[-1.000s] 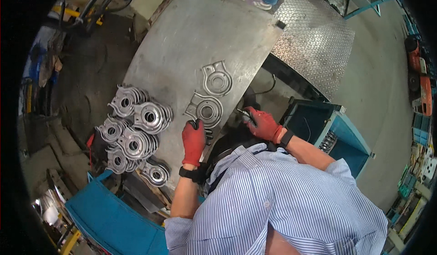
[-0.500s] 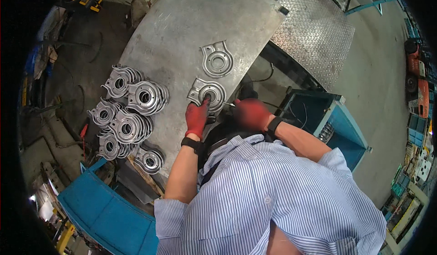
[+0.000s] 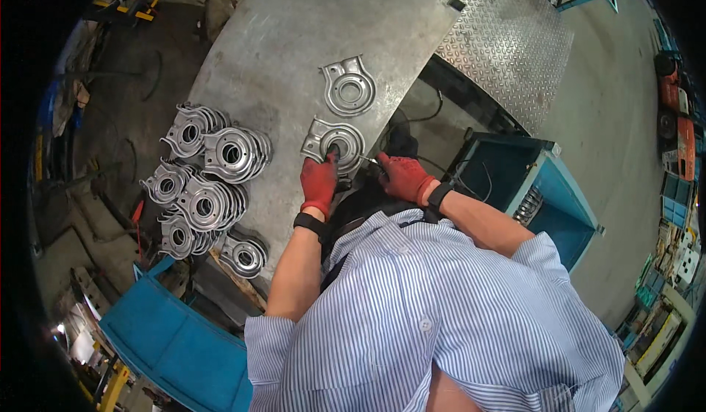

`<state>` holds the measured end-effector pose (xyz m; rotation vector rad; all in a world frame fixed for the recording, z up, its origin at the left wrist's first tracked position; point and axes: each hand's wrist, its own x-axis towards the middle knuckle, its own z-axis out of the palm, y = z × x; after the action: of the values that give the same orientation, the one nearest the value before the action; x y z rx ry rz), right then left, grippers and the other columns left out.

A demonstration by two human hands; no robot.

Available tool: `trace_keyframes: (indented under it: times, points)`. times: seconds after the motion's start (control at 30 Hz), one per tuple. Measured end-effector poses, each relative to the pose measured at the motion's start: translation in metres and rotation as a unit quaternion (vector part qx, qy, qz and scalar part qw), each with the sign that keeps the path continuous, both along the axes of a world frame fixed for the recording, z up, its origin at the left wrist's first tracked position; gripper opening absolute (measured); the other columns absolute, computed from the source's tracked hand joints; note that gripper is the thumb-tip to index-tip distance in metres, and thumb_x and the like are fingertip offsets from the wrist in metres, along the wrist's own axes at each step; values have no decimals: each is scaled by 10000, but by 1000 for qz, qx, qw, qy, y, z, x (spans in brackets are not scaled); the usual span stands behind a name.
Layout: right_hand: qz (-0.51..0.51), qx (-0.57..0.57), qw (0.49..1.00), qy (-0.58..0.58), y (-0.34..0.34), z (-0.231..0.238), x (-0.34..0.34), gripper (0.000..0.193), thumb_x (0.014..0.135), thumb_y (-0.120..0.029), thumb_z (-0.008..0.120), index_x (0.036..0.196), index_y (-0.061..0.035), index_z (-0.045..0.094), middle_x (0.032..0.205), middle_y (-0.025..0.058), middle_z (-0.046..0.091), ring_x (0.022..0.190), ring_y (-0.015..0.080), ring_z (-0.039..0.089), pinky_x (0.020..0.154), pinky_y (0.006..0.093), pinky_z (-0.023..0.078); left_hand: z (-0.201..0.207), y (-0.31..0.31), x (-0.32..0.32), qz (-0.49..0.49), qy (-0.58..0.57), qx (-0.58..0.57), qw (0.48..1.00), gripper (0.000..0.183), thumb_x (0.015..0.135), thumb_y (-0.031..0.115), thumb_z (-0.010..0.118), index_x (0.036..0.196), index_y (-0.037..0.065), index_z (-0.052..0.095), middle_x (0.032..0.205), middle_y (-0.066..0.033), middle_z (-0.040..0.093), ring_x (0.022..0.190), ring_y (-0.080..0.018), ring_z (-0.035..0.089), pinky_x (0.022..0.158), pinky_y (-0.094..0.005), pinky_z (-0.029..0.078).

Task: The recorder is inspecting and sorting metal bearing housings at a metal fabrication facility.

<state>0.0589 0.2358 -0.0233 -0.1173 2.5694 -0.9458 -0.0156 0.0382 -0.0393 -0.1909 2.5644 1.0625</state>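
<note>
Near the table's right edge lies a stamped metal bracket (image 3: 351,146) with a round, ringed body and a squared tab. My left hand (image 3: 319,182), in a red work glove with dark fingers, grips its near left side, with a finger reaching over the central hole. My right hand (image 3: 404,177), gloved alike, is closed around a slim pen-like tool (image 3: 371,161) whose exact kind I cannot make out. The tool's thin tip points left and meets the bracket's right rim. Just beyond lies a second bracket (image 3: 350,94) of the same shape, flat and untouched.
Several stacks of matching brackets (image 3: 207,204) stand along the left side of the metal table (image 3: 294,51). A blue metal bin (image 3: 562,210) with coiled metal parts is at the right. A blue panel (image 3: 180,338) sits at lower left, and a treadplate platform (image 3: 507,44) beyond the table.
My view has shifted slightly. My left hand keeps its grip on the bracket, and the tool in my right hand stays at the rim. The right hand, blurred before, now shows sharply.
</note>
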Motion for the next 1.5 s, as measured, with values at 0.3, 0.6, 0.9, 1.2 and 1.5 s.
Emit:
trace_keyframes:
  times: [0.3,0.6,0.9,1.2,1.5]
  points:
    - [-10,-9,1000,4,1,-9,1,353,770,-209,593,1020,9,472,778,225,608,758,407,591,658,491,452,7,5,-4,25,-66,-72,995,388,834,343,606,1006,-5,602,1007,-234,615,984,-409,556,804,-434,438]
    - [-15,-8,1000,8,2,-9,2,375,767,-223,596,1046,-2,478,805,219,615,789,404,595,682,482,458,-4,-3,-3,-21,37,10,999,360,853,315,584,1103,57,574,1007,-225,619,961,-414,564,754,-422,460]
    - [-11,-10,1000,4,5,-11,5,386,755,-212,596,1063,-4,490,829,224,614,795,400,598,691,475,465,18,6,-3,5,-18,-10,1000,352,831,312,627,996,1,608,992,-213,631,955,-393,577,777,-415,451]
    - [-7,-20,1000,-9,5,-5,0,420,777,-243,587,1102,1,482,837,228,613,824,392,595,712,470,461,-2,1,-4,29,-66,-86,994,389,831,348,613,1004,0,601,1008,-226,617,949,-405,574,778,-436,449]
    - [-22,-12,999,34,1,-19,7,354,767,-240,616,1032,-29,512,835,214,628,820,385,610,690,463,474,-1,1,-1,13,-25,-40,999,427,792,361,635,1028,7,595,1010,-267,601,964,-425,568,804,-470,465]
